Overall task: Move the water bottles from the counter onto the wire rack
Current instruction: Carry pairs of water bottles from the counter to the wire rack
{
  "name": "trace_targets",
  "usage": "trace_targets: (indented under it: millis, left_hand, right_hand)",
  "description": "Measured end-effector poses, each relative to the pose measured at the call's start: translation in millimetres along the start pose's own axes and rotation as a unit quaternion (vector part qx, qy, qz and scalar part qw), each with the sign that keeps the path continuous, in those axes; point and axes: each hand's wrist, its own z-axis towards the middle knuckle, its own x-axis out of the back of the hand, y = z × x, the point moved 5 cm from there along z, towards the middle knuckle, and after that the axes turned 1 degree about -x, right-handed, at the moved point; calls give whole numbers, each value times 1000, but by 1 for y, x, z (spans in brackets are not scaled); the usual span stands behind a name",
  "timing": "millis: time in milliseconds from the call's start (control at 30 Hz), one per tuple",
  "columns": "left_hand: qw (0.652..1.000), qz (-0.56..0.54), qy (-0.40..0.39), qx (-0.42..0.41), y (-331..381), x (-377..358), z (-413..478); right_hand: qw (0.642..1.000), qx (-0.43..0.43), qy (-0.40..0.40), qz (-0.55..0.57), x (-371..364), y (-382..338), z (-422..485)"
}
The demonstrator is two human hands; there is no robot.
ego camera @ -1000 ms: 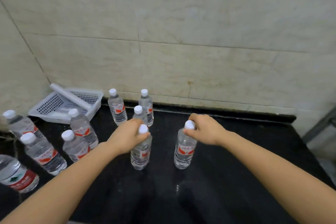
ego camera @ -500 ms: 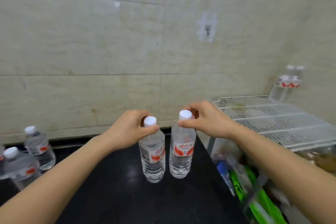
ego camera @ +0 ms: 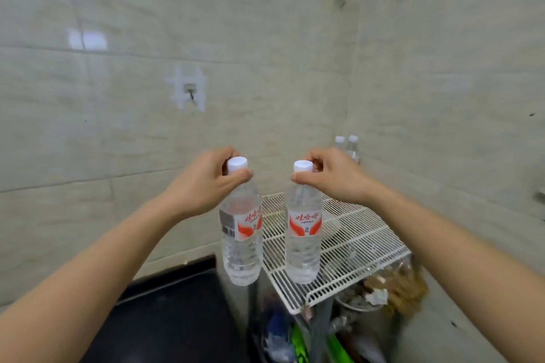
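My left hand (ego camera: 203, 183) pinches the neck of a clear water bottle (ego camera: 241, 239) with a white cap and red label, hanging upright above the gap between the black counter (ego camera: 165, 318) and the white wire rack (ego camera: 354, 244). My right hand (ego camera: 333, 177) pinches the neck of a second, like bottle (ego camera: 303, 239), held upright over the rack's near left part. Two more bottles (ego camera: 348, 147) stand at the rack's far corner against the wall, partly hidden behind my right hand.
Tiled walls meet in a corner behind the rack. Below the rack lie bags and clutter (ego camera: 383, 289), with green and blue items (ego camera: 298, 339) near the floor. A small wall hook (ego camera: 190, 91) sits on the left wall.
Both hands have lifted their bottles off the counter and carried them right, toward the wire rack. My view has swung right; the other counter bottles are out of sight.
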Motion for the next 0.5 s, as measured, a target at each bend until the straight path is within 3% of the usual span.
trace_targets:
  millis: [333,500]
  left_hand:
    - [1000,-15,7,-18,-15,-118,154]
    - [999,44,11,-19,-36,-173,221]
  right_hand:
    - [998,-10,-36,-59,48,140,115]
    - [997,-9,-46,-56,43,199,173]
